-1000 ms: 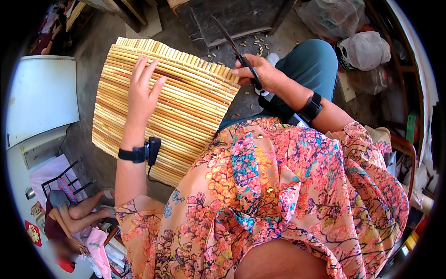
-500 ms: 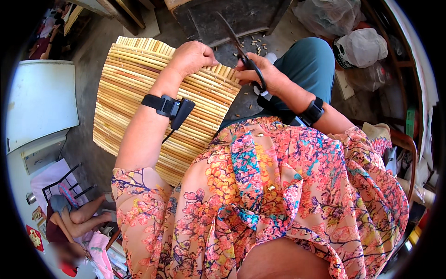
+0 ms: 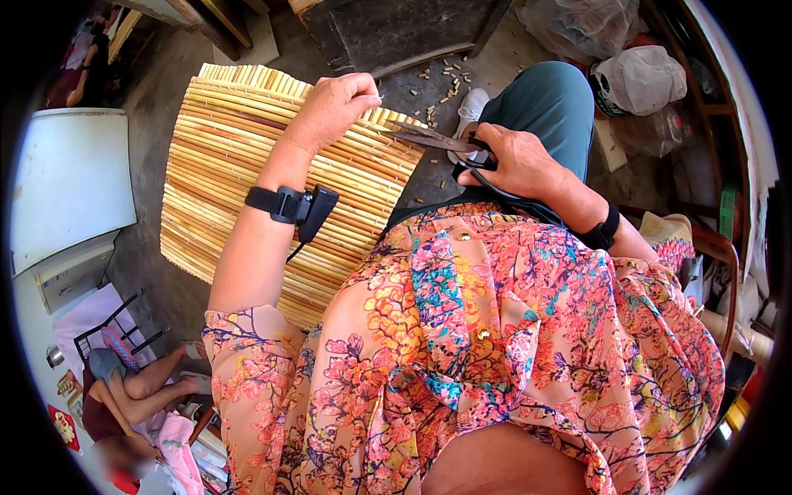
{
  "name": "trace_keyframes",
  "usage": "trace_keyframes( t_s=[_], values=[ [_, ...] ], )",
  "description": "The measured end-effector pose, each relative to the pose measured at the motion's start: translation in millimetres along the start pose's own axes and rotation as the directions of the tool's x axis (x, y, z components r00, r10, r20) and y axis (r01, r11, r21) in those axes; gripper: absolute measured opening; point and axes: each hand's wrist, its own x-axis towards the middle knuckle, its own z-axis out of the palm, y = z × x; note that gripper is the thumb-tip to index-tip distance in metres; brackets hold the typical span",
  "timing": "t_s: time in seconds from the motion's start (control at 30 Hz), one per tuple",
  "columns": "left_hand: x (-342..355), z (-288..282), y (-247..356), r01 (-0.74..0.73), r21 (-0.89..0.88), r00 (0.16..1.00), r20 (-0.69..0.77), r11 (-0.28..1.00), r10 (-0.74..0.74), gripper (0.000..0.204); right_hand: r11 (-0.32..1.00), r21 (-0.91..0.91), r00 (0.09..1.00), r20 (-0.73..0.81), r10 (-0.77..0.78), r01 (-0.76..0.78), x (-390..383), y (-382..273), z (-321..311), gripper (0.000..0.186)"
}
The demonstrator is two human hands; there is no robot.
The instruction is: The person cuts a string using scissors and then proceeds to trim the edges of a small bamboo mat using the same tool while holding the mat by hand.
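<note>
The stick mat [image 3: 223, 157] slants beneath the left forearm [image 3: 256, 247]. At its far edge, the left hand [image 3: 334, 107] pinches a thin thread [image 3: 380, 97], thumb against fingers. At its right corner, the right hand [image 3: 520, 161] grips scissors [image 3: 441, 141], blades over the mat. Short stick bits [image 3: 452, 87] scatter beyond it; well to its right sits a pale bag [image 3: 648, 78], markings beside it too small to read.

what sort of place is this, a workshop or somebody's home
Probably a home room doubling as a workspace: a white, fridge-like cabinet stands at left, plastic bags are piled at right, and short stick pieces litter the floor beyond the stick mat.
</note>
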Motion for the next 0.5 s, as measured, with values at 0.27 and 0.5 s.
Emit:
trace_keyframes(
  t_s=[0.27, 0.5],
  values=[
    [-2, 0, -11, -0.209, 0.028, 0.978, 0.001, 0.978, 0.209, 0.014, 0.989, -0.146, 0.995, -0.088, -0.039, 0.026, 26, -11, 13, 0.056],
    [-3, -1, -5, -0.292, 0.103, 0.956, -0.013, 0.951, 0.295, 0.015, 0.973, -0.224, 0.983, -0.158, -0.089, 0.053, 43, -20, 23, 0.062]
  ],
)
